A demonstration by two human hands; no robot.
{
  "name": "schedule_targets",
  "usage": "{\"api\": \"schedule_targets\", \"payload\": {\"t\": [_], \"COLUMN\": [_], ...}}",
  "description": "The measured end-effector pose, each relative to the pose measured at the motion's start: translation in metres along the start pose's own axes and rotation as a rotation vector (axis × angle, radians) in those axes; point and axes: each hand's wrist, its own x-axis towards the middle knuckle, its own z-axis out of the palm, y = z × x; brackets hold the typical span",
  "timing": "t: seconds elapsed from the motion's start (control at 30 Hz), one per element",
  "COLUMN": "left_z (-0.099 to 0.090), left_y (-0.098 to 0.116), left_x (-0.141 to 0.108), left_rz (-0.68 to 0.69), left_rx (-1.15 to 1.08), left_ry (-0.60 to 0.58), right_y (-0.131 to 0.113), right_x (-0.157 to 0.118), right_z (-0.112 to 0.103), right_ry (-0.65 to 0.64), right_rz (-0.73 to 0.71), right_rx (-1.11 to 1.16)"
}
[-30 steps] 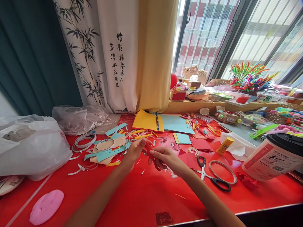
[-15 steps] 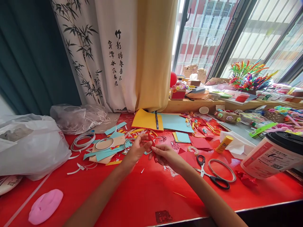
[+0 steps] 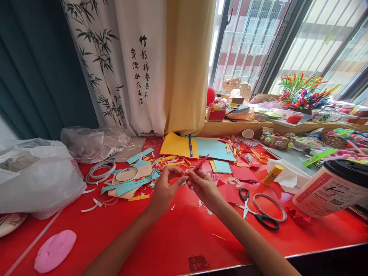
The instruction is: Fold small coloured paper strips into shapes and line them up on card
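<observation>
A small folded piece of red paper (image 3: 201,164) is pinched between my two hands above the red table. Its pointed end sticks up and to the right, past my right fingers; the rest is mostly covered. My left hand (image 3: 169,183) has its fingers bent and thumb closed on the paper's left end. Thumb and fingers of my right hand (image 3: 203,188) grip it from the right. Just beyond the hands lie yellow and light-blue card sheets (image 3: 214,148). Red paper squares (image 3: 243,173) and black-handled scissors (image 3: 246,207) rest to the right.
Paper scraps and tape rings (image 3: 102,170) spread over the left. A white plastic bag (image 3: 43,180) and pink clay (image 3: 55,251) sit at far left. Right of the scissors are a tape roll (image 3: 270,207), a glue stick (image 3: 273,175) and a large lidded tub (image 3: 330,189).
The red paper has turned from nearly upright to slanting up and right. My hands have shifted around it, with the fingertips now closer together.
</observation>
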Motion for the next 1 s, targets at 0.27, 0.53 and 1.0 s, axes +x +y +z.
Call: {"api": "schedule_targets", "payload": {"t": [0.27, 0.53, 1.0], "left_z": [-0.0049, -0.0074, -0.0059], "left_y": [0.0061, 0.0042, 0.0096], "left_x": [0.0033, 0.0023, 0.0026], "left_rz": [0.121, 0.072, 0.079], "left_rx": [0.171, 0.258, 0.307], "left_ry": [-0.120, -0.140, -0.127], "right_y": [0.0012, -0.0011, 0.0001], "right_x": [0.0001, -0.0055, -0.0042], "right_z": [0.0005, 0.0051, 0.0024], "right_ry": [0.050, -0.022, -0.027], "right_rz": [-0.062, -0.091, -0.175], "right_rx": [0.057, -0.057, -0.223]}}
